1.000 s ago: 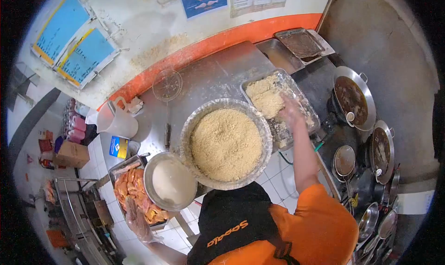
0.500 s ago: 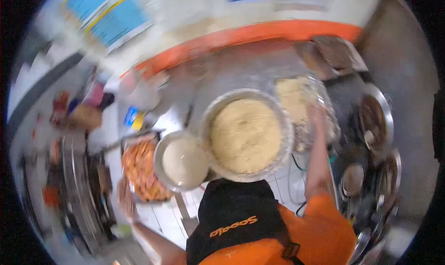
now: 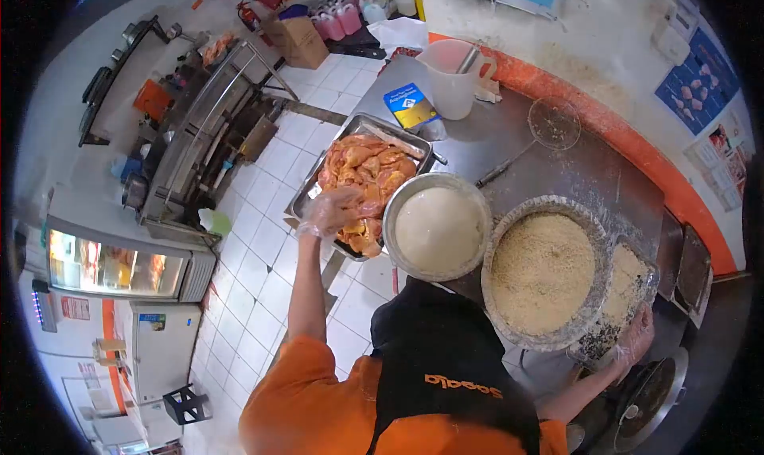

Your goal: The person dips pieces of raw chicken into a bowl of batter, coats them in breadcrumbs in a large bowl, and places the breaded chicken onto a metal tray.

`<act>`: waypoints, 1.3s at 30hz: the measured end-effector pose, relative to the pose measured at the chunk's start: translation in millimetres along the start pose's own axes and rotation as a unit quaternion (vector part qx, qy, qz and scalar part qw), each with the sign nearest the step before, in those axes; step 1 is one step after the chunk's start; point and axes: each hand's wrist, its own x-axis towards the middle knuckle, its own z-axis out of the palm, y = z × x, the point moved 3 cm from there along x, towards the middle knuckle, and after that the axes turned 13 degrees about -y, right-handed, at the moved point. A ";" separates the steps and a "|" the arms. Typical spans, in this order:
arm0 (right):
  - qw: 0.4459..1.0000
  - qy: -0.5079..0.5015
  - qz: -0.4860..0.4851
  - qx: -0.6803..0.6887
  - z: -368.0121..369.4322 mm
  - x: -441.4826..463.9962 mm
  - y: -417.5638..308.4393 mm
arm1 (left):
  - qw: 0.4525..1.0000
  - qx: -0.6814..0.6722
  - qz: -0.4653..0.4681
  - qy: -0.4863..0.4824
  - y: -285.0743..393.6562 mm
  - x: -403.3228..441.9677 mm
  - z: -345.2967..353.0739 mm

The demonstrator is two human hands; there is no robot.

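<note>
My left hand, in a clear plastic glove, touches raw chicken pieces in a metal tray; its fingertips blend into the meat, so their grip is unclear. Beside that tray stands a metal bowl of whitish liquid. A large metal bowl holds pale, crumbly flour. Past it, a tray with floury coating is partly hidden by the bowl. My right hand, also gloved, rests at that tray's near right edge, fingers stretched out, no object visible in it.
On the metal table are a plastic jug, a blue and yellow packet and a round wire strainer. A pan sits at lower right. Shelves and a display fridge stand across the tiled floor.
The view has swung left, bringing the fridge into sight. My left hand has moved from the chicken tray's near edge onto the pieces. My right hand has shifted from the coating to its tray's edge.
</note>
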 end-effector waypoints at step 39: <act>0.759 -0.386 -0.040 0.523 238.9 -109.3 -240.4 | 0.801 -0.592 0.024 -0.078 235.7 28.1 84.2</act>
